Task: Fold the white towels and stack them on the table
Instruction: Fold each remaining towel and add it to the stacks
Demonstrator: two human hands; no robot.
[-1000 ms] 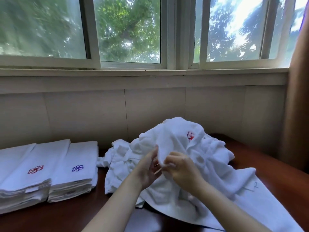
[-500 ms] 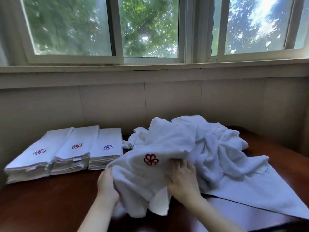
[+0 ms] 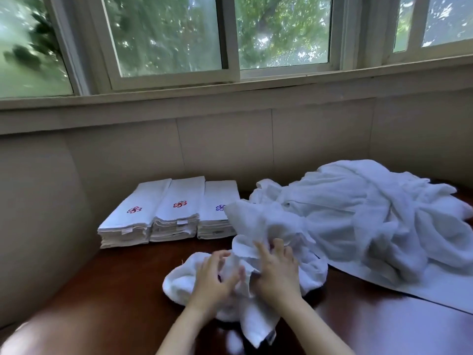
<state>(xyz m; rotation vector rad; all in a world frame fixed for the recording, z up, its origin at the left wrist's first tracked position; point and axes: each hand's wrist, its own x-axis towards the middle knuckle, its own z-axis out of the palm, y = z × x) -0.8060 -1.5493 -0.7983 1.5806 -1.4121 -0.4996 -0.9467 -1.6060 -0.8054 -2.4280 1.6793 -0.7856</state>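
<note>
A crumpled white towel (image 3: 258,231) lies bunched on the dark wooden table (image 3: 122,298) in front of me. My left hand (image 3: 215,278) lies on its left part with the fingers curled into the cloth. My right hand (image 3: 276,270) grips a fold near its middle. Behind and to the right sits a big heap of unfolded white towels (image 3: 371,213). At the back left stand three stacks of folded white towels (image 3: 169,216); two show a red emblem on top and one a blue emblem.
A wall with a window sill (image 3: 230,93) runs close behind the table. A flat white sheet (image 3: 440,285) lies under the heap at the right. Bare table wood shows at the front left.
The towel has come down from the heap onto the table in front of me, and its red emblem no longer shows. Both hands moved together onto it. The view has swung left.
</note>
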